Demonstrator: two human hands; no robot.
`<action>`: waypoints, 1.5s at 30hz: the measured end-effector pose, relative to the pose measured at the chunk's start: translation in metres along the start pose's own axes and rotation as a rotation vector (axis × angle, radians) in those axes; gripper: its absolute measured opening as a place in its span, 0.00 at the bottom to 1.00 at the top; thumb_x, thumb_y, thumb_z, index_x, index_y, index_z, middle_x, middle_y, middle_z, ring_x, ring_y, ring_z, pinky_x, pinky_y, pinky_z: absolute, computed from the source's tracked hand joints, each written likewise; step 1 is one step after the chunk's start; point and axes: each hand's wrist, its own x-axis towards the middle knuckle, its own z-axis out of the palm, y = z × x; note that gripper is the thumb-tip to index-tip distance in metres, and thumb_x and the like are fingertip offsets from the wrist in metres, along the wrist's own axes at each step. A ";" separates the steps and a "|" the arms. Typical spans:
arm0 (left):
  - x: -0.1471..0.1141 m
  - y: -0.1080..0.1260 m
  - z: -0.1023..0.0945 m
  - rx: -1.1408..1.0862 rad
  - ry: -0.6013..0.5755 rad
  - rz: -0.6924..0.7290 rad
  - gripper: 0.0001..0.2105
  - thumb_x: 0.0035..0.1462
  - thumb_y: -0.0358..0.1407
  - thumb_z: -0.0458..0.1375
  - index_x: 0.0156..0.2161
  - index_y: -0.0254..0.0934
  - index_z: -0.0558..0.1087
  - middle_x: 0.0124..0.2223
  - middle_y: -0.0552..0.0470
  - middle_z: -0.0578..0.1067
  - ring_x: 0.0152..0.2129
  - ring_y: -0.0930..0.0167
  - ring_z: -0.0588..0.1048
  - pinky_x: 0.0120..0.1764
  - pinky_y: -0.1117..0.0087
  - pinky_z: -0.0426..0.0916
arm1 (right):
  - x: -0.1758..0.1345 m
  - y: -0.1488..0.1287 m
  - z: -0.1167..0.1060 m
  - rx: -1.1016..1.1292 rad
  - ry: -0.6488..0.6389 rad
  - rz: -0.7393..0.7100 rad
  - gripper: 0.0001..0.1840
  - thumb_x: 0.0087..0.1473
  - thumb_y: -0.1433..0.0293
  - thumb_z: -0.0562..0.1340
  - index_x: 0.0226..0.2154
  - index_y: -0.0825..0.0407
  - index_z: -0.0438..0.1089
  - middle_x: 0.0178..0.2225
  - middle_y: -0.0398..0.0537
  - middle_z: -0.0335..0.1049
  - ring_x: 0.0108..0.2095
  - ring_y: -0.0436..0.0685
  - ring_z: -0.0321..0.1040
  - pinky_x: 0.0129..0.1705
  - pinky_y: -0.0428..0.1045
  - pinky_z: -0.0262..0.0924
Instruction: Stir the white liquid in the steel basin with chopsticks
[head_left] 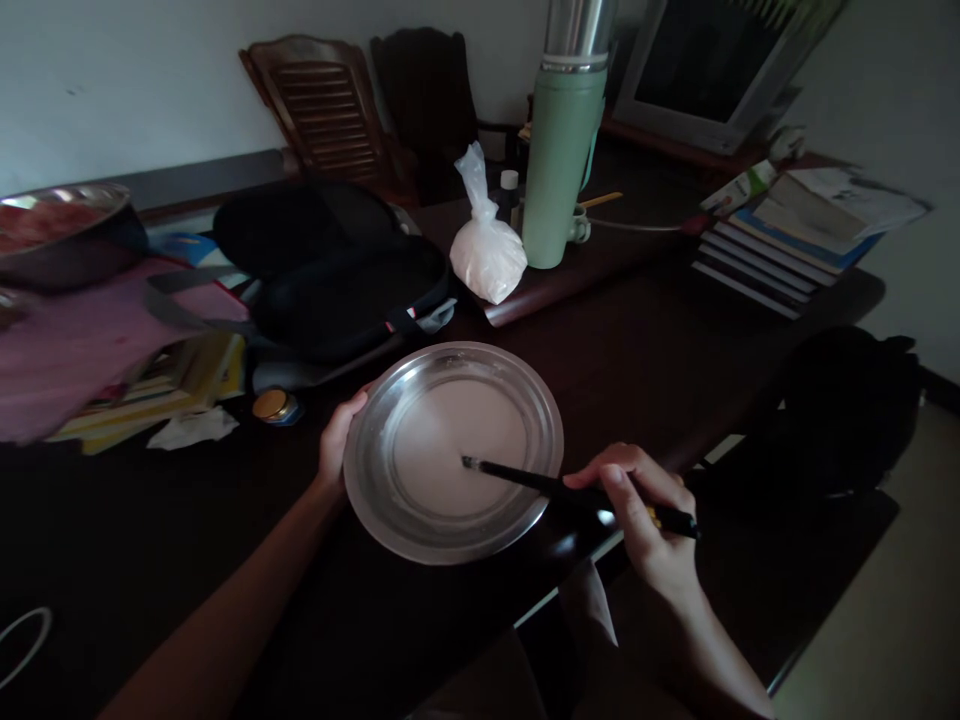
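Observation:
A round, shallow stainless steel basin (pixel 367 500) with a wide rim holds a milky white liquid (pixel 457 430). At the basin's left side, my left hand (pixel 339 440) grips the rim, thumb along the edge and the other fingers mostly hidden under it. My right hand (pixel 645 510), closed, holds black chopsticks (pixel 525 478) with gold marks near the back end. They lie close together, so I cannot tell them apart. Their pale, wet-looking tips reach over the basin's right rim to the middle of the liquid.
Behind the basin stand a knotted plastic bag of white powder (pixel 489 255) and a tall green thermos (pixel 562 165). An open black case (pixel 345 270), a small gold-lidded jar (pixel 276 406) and a metal pot (pixel 71 235) lie left. Stacked books (pixel 787 255) are at the right.

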 end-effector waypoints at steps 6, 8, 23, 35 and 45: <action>0.000 -0.001 0.000 0.021 -0.014 0.022 0.10 0.56 0.36 0.57 0.40 0.36 0.78 0.29 0.54 0.80 0.28 0.67 0.78 0.37 0.71 0.73 | 0.005 0.003 0.006 -0.038 -0.053 -0.072 0.09 0.62 0.72 0.59 0.36 0.47 0.75 0.33 0.41 0.77 0.33 0.51 0.72 0.37 0.49 0.61; 0.000 -0.001 0.000 0.027 -0.010 0.028 0.12 0.56 0.36 0.57 0.42 0.36 0.78 0.31 0.54 0.80 0.27 0.68 0.78 0.35 0.71 0.73 | 0.004 0.002 0.003 -0.048 0.027 -0.027 0.10 0.62 0.72 0.58 0.35 0.47 0.75 0.31 0.42 0.76 0.32 0.51 0.71 0.35 0.48 0.61; -0.003 0.002 0.004 0.046 0.031 0.002 0.12 0.58 0.36 0.55 0.43 0.37 0.78 0.29 0.54 0.79 0.26 0.68 0.77 0.35 0.70 0.72 | 0.003 0.000 0.001 -0.005 -0.011 0.009 0.12 0.63 0.70 0.56 0.33 0.47 0.75 0.30 0.42 0.76 0.31 0.52 0.71 0.33 0.48 0.61; -0.003 0.002 0.004 0.028 0.025 0.014 0.11 0.56 0.34 0.56 0.41 0.35 0.79 0.30 0.53 0.80 0.26 0.68 0.77 0.32 0.73 0.71 | 0.003 0.000 -0.001 -0.011 -0.048 0.013 0.12 0.63 0.68 0.57 0.33 0.48 0.76 0.29 0.44 0.76 0.31 0.53 0.72 0.34 0.50 0.63; -0.002 0.001 0.001 0.014 -0.006 0.000 0.11 0.55 0.35 0.58 0.42 0.35 0.78 0.27 0.54 0.79 0.25 0.67 0.78 0.31 0.72 0.72 | 0.001 -0.003 -0.002 -0.017 -0.013 -0.008 0.13 0.63 0.70 0.56 0.32 0.48 0.75 0.29 0.43 0.76 0.30 0.53 0.71 0.33 0.49 0.62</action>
